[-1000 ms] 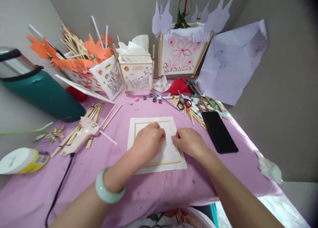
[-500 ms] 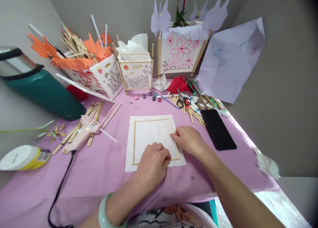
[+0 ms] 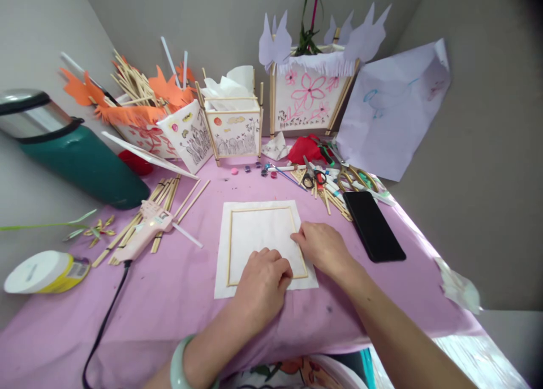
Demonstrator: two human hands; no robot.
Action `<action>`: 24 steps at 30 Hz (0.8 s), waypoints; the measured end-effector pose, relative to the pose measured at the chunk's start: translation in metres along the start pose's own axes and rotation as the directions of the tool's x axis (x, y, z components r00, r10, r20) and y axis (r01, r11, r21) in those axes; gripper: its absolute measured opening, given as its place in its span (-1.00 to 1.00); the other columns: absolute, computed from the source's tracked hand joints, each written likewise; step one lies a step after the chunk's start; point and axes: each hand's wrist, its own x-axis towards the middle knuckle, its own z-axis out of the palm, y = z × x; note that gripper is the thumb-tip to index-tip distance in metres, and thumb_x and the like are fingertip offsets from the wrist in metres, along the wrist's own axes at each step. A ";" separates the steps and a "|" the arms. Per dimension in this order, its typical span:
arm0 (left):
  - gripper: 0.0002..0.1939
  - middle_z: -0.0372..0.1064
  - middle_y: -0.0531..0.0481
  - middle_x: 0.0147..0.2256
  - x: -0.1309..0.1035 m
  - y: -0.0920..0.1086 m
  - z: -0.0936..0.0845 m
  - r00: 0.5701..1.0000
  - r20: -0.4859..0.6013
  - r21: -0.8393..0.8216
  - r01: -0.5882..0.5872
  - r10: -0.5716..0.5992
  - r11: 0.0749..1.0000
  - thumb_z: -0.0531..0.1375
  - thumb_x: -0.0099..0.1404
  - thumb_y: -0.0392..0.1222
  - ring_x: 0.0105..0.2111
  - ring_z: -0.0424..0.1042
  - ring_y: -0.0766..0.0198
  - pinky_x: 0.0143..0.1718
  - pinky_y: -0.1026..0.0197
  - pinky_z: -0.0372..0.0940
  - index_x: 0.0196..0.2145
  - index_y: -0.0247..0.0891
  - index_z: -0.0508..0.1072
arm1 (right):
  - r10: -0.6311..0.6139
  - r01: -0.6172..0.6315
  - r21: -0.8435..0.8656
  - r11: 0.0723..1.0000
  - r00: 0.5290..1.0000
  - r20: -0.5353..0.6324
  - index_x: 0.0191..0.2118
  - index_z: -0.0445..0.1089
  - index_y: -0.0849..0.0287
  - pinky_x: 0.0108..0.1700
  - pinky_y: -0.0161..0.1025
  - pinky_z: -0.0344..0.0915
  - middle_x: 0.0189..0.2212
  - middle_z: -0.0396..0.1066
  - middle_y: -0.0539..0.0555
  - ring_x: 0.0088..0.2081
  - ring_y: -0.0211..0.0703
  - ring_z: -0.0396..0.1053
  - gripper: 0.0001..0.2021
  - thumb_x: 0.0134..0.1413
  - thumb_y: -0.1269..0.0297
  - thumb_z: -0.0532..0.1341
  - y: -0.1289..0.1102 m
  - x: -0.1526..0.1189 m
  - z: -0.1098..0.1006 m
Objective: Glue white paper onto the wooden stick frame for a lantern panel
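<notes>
Stick frame (image 3: 229, 247), thin, pale, squarish, on white paper (image 3: 258, 229); left hand (image 3: 263, 279) and right hand (image 3: 323, 247) half-curled, grip unclear

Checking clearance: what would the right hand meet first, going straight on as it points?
The right hand would likely meet the frame's right stick first; already touching or just short, depth is unclear. Beyond lies white paper.

Flask (image 3: 91, 165) stands at left, beyond the tub (image 3: 46, 272). Black-handled scissors (image 3: 314, 172) lie near the phone (image 3: 374, 226); the red item (image 3: 305, 150) behind is possibly cloth.
</notes>
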 end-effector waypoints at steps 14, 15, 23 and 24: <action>-0.73 0.38 -0.11 -0.12 0.085 -0.037 -0.055 0.985 -0.139 0.292 0.143 -0.107 0.946 0.04 0.31 -0.30 -0.18 0.41 0.16 -0.19 0.19 0.22 -0.13 -0.22 0.48 | -0.001 0.002 0.043 0.999 1.000 -0.028 -0.31 0.46 0.19 -0.37 -0.25 0.09 -0.33 0.52 0.14 -0.26 -0.03 0.46 -0.75 0.21 0.22 0.07 0.002 -0.002 0.002; -0.73 0.39 -0.12 -0.13 0.092 -0.039 -0.055 0.984 -0.133 0.302 0.153 -0.118 0.941 0.03 0.30 -0.30 -0.20 0.42 0.16 -0.22 0.19 0.22 -0.15 -0.24 0.49 | 0.001 0.000 0.045 0.999 1.000 -0.028 -0.31 0.46 0.19 -0.37 -0.25 0.09 -0.33 0.52 0.14 -0.26 -0.03 0.46 -0.75 0.21 0.22 0.07 0.002 -0.001 0.003; -0.74 0.44 -0.12 -0.26 0.109 -0.043 -0.049 0.989 -0.089 0.320 0.142 -0.119 0.937 0.00 0.26 -0.32 -0.27 0.43 0.18 -0.29 0.22 0.20 -0.31 -0.29 0.50 | -0.013 0.013 0.046 0.999 1.000 -0.013 -0.29 0.45 0.20 -0.37 -0.26 0.08 -0.30 0.52 0.14 -0.24 -0.05 0.46 -0.77 0.23 0.23 0.08 0.004 0.000 0.003; -0.74 0.44 -0.12 -0.26 0.109 -0.044 -0.049 0.990 -0.088 0.318 0.137 -0.114 0.938 0.00 0.25 -0.33 -0.27 0.43 0.18 -0.29 0.22 0.20 -0.31 -0.29 0.50 | -0.015 0.016 0.045 0.999 1.000 -0.011 -0.29 0.45 0.21 -0.37 -0.26 0.08 -0.30 0.52 0.14 -0.23 -0.05 0.46 -0.77 0.23 0.23 0.08 0.004 0.000 0.003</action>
